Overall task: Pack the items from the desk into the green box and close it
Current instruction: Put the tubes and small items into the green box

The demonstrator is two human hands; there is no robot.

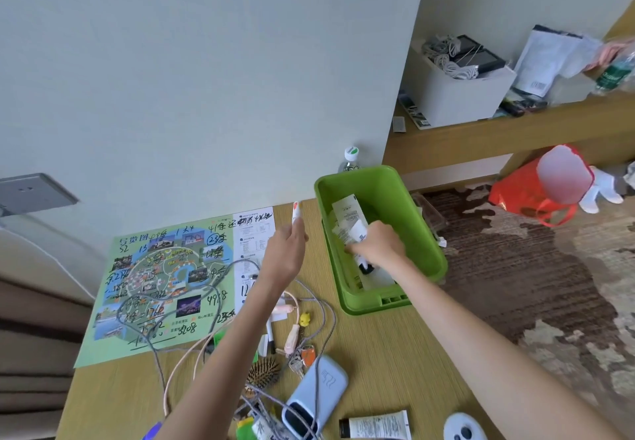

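Observation:
The green box [421,233] stands open at the desk's far right corner, with white tubes and packets inside. My right hand [379,245] reaches into it, closed on a white tube with a black cap [360,233]. Held up just left of the box, my left hand [287,250] grips a small white tube with orange print [296,212]. On the desk near me lie tangled cables [319,305], keys with a yellow charm [302,353], a hairbrush [264,372], a blue pouch [319,391] and a white tube with a black cap [376,424].
A scribbled-on map sheet [161,285] covers the desk's left part. A water bottle [350,157] stands behind the box at the wall. A white round device [462,427] lies at the near edge. To the right are a wooden shelf with a white bin [457,92] and a red bag [536,188] on patterned carpet.

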